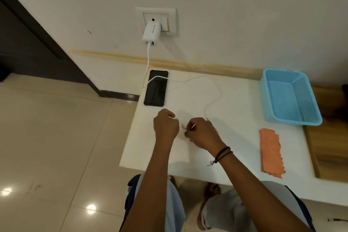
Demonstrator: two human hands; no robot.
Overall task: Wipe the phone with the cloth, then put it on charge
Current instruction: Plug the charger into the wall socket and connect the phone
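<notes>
glossy cream floor tiles (47, 137) fill the lower left of the frame, with two bright lamp reflections near the bottom edge. at the very bottom, the person's knees and bare feet show beneath the front edge of a low white table (235, 118) that runs across the centre and right.

over the near-middle of the tabletop both fists are curled close together. the left hand (165, 125) is closed into a loose fist, fingers tucked under, and what it grips is hidden, so i cannot tell. the right hand (202, 133), with dark cords tied round its wrist, has its fingers pressed together around the end of the white cable (216, 88); a small bit of plug seems to peek out between the two hands, too tiny to make out.

to the right of the frame an orange cloth (270, 151) lies flat on the table, well apart from the hands. farther back on the right sits a blue plastic basket (308, 107).

beyond the hands, toward the upper middle, the phone (156, 88) lies flat in a dark case at the table's far left corner, the cable draped across its top end. the cable loops over the table and climbs to a white charger (151, 33) plugged into the wall socket (156, 19) at upper centre. a dark door frame (37, 34) slants down the upper left.
</notes>
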